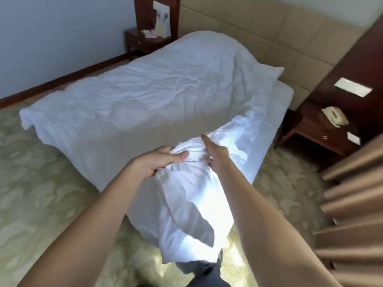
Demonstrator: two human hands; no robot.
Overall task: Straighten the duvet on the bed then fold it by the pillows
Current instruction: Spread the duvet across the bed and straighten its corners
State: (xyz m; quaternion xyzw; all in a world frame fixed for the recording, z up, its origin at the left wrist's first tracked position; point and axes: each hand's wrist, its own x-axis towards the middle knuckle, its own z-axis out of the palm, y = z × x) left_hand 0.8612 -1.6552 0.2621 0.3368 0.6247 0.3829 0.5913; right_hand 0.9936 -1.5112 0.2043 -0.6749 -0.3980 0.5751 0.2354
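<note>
A crumpled white duvet lies spread over the bed, reaching the headboard end. One white pillow peeks out from under it at the far right. The duvet's near corner is lifted off the bed and hangs down in front of me. My left hand is closed on a bunch of that corner. My right hand grips the same raised edge just to the right, thumb on top and fingers tucked under the fabric.
A beige padded headboard runs behind the bed. A dark wood nightstand with a phone stands at the right, another nightstand at the back left. Brown curtains hang at my right. Patterned carpet surrounds the bed.
</note>
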